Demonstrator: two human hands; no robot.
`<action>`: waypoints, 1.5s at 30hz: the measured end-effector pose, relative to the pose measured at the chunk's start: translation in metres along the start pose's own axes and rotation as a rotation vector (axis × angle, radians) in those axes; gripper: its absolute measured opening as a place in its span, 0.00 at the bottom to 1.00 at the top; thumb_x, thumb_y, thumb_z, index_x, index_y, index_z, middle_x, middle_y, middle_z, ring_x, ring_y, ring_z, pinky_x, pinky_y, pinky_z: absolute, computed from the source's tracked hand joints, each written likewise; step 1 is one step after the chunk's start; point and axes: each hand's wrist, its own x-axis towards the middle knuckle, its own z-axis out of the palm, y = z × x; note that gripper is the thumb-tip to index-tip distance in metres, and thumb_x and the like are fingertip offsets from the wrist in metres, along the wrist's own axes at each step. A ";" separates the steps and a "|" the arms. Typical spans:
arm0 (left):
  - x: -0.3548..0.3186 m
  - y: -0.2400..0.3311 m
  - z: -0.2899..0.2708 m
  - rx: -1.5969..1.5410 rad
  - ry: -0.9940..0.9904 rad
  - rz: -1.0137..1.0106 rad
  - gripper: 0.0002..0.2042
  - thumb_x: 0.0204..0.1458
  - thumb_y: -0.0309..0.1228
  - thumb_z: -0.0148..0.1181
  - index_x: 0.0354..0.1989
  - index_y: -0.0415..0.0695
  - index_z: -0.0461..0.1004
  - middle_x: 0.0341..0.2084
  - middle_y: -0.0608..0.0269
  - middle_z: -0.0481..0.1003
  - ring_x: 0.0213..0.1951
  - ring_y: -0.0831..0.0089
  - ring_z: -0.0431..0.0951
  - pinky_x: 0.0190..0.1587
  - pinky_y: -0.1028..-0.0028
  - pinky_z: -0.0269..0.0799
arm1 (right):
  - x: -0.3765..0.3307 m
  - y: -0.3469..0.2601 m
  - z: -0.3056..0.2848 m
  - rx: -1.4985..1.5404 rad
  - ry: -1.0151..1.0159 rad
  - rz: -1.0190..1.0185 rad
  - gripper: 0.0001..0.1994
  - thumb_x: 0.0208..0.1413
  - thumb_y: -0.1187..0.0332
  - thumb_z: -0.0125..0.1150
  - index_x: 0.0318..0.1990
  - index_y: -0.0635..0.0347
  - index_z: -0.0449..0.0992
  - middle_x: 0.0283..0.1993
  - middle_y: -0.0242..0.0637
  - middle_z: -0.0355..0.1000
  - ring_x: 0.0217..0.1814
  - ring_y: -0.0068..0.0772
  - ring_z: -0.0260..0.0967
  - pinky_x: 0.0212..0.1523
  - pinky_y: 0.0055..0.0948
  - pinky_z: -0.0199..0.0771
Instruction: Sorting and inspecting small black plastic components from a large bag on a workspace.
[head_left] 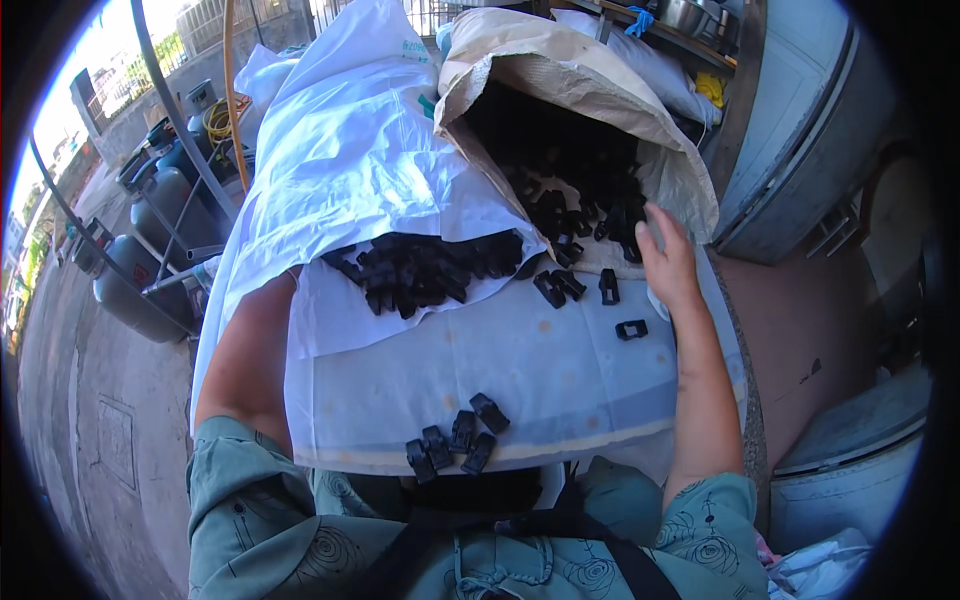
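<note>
Bright daylight floods upper left, beyond metal fence [210, 22] and low grey wall [178, 74]. Grey gas cylinders [140, 295] line concrete floor [60, 430] at left, near upright orange-brown pole [234, 100]. Shaded right side: pale blue-grey door [790, 120], reddish floor [785, 320]. Cloth-covered table [480, 355] at centre; shelf [650, 22] with metal pot [684, 15] behind.

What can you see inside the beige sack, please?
Small black parts lie in the beige sack, near the right hand; its dark back and whatever the parts cover cannot be seen.
</note>
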 end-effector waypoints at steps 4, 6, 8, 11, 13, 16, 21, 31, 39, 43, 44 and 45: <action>0.029 -0.023 0.036 -0.044 -0.055 -0.033 0.25 0.57 0.48 0.51 0.57 0.42 0.69 0.56 0.52 0.71 0.59 0.54 0.67 0.61 0.65 0.60 | 0.094 0.032 0.031 0.016 -0.150 0.295 0.24 0.63 0.56 0.49 0.60 0.63 0.66 0.63 0.54 0.63 0.67 0.50 0.58 0.64 0.35 0.57; 0.034 -0.038 0.056 -0.062 -0.088 -0.064 0.25 0.57 0.48 0.51 0.57 0.42 0.69 0.56 0.53 0.71 0.59 0.54 0.67 0.61 0.65 0.60 | 0.122 0.058 0.058 0.022 -0.116 0.287 0.26 0.63 0.54 0.48 0.62 0.63 0.65 0.65 0.54 0.60 0.69 0.48 0.56 0.66 0.34 0.54; 0.064 -0.027 0.093 -0.148 -0.119 -0.010 0.25 0.57 0.48 0.51 0.57 0.42 0.69 0.56 0.53 0.71 0.59 0.54 0.67 0.61 0.65 0.60 | 0.163 0.177 0.060 -0.067 0.002 0.267 0.30 0.62 0.48 0.45 0.65 0.59 0.60 0.69 0.50 0.55 0.72 0.47 0.51 0.69 0.33 0.48; 0.045 -0.066 0.103 -0.110 -0.170 -0.124 0.25 0.57 0.48 0.51 0.57 0.42 0.69 0.56 0.53 0.71 0.59 0.55 0.67 0.61 0.65 0.60 | 0.177 0.086 0.126 0.135 0.126 0.030 0.33 0.62 0.45 0.45 0.67 0.58 0.56 0.72 0.46 0.51 0.74 0.41 0.47 0.70 0.32 0.46; 0.039 -0.073 0.114 -0.122 -0.212 -0.149 0.25 0.57 0.48 0.51 0.57 0.42 0.69 0.55 0.53 0.71 0.59 0.55 0.67 0.61 0.65 0.60 | 0.179 0.031 0.147 0.123 -0.027 0.064 0.33 0.62 0.45 0.45 0.67 0.59 0.57 0.71 0.46 0.53 0.73 0.41 0.48 0.69 0.32 0.48; 0.041 -0.077 0.120 -0.135 -0.258 -0.170 0.25 0.57 0.48 0.51 0.57 0.43 0.70 0.55 0.53 0.71 0.59 0.55 0.67 0.60 0.65 0.60 | 0.200 -0.036 0.173 0.083 -0.431 0.139 0.33 0.62 0.44 0.45 0.66 0.59 0.59 0.68 0.46 0.58 0.71 0.40 0.52 0.68 0.33 0.52; 0.058 -0.071 0.121 -0.184 -0.307 -0.160 0.25 0.58 0.48 0.50 0.56 0.43 0.70 0.55 0.53 0.71 0.59 0.55 0.68 0.60 0.66 0.60 | 0.239 -0.043 0.188 -0.302 -0.130 -0.266 0.30 0.62 0.46 0.47 0.63 0.58 0.64 0.64 0.44 0.64 0.69 0.41 0.57 0.67 0.38 0.56; 0.058 -0.081 0.118 -0.266 -0.423 -0.247 0.25 0.58 0.48 0.50 0.56 0.43 0.70 0.55 0.54 0.71 0.58 0.56 0.68 0.60 0.66 0.60 | 0.215 -0.102 0.211 0.283 -0.400 -0.234 0.29 0.57 0.49 0.50 0.64 0.50 0.64 0.67 0.43 0.60 0.69 0.47 0.56 0.69 0.40 0.53; 0.080 -0.045 0.077 -0.370 -0.418 -0.223 0.24 0.58 0.47 0.50 0.56 0.43 0.70 0.55 0.54 0.71 0.58 0.56 0.68 0.60 0.66 0.60 | 0.225 -0.056 0.195 -0.127 -0.561 -0.187 0.30 0.56 0.47 0.52 0.64 0.49 0.64 0.67 0.43 0.60 0.70 0.46 0.54 0.70 0.40 0.50; 0.076 -0.008 0.060 -0.413 -0.480 -0.190 0.24 0.58 0.47 0.49 0.56 0.43 0.70 0.55 0.54 0.71 0.58 0.57 0.68 0.60 0.66 0.60 | 0.208 -0.019 0.186 -0.200 -0.785 -0.114 0.30 0.54 0.46 0.55 0.61 0.50 0.68 0.67 0.43 0.59 0.69 0.45 0.55 0.69 0.38 0.53; 0.071 -0.001 0.054 -0.418 -0.496 -0.197 0.24 0.58 0.47 0.49 0.56 0.43 0.70 0.55 0.54 0.71 0.58 0.57 0.68 0.60 0.66 0.60 | 0.196 -0.028 0.182 -0.201 -0.809 -0.050 0.29 0.53 0.47 0.56 0.59 0.51 0.70 0.68 0.43 0.59 0.69 0.45 0.56 0.68 0.38 0.55; 0.065 0.006 0.048 -0.423 -0.514 -0.205 0.24 0.58 0.47 0.49 0.56 0.43 0.70 0.55 0.54 0.71 0.58 0.57 0.69 0.60 0.66 0.60 | 0.183 -0.036 0.175 -0.201 -0.832 0.015 0.27 0.53 0.47 0.57 0.57 0.51 0.73 0.68 0.43 0.59 0.69 0.44 0.57 0.67 0.37 0.57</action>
